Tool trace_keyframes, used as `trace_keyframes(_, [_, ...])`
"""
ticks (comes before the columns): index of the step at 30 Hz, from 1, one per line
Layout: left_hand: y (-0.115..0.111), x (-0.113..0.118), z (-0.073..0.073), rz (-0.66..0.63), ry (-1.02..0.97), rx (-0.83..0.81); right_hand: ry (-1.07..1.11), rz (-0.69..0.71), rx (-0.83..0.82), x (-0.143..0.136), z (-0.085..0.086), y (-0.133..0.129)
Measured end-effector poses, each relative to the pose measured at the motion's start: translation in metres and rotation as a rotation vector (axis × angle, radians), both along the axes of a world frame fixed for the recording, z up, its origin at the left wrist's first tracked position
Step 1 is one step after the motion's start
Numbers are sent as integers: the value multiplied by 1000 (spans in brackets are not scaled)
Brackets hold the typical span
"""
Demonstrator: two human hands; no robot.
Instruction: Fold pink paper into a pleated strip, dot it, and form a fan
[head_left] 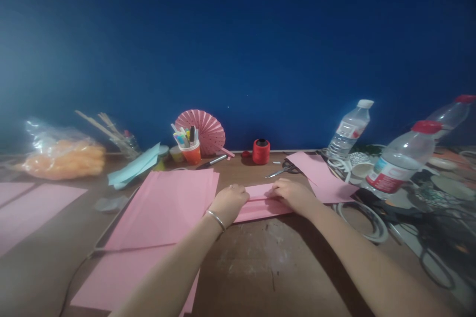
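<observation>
A pink folded paper strip lies crosswise on the brown table, with fold lines running along its length. My left hand, with a ring and a silver bracelet, has its fingers curled onto the strip's left end. At the right end my right hand pinches the paper, fingers bent together. Just left of my left hand rests a stack of pink sheets. Fingertips of both hands are partly hidden against the paper.
Behind stand a pink pleated fan, a red pen cup and a red thread spool. Scissors, loose pink paper, bottles and cables lie right; a bag of orange items sits left.
</observation>
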State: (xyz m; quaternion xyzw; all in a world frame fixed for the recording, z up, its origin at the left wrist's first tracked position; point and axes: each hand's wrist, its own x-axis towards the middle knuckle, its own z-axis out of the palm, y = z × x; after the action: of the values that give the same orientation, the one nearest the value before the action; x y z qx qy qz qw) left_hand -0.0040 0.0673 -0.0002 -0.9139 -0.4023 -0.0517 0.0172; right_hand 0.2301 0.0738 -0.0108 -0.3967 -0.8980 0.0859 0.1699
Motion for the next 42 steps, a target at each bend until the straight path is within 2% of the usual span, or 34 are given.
trace_keyframes(7, [-3,0,3,-55,72,28,-8,36,1,2,2,-1])
trace_keyframes(17, [-2,3,3,-7,24,-49,18,49,-57,15,5,-1])
trace_keyframes(26, [6,-9,10,22,71,-41,46,73,-96,13,3,-2])
trace_keyframes(33, [-5,2,15,91,123,-39,2,61,-97,29,1,-3])
trace_keyframes(39, [-23,19,7,-65,-10,-49,4,85,-103,29,3,-5])
trace_keyframes(42, [-28,22,-1,-78,1,-97,1,66,-80,30,7,-8])
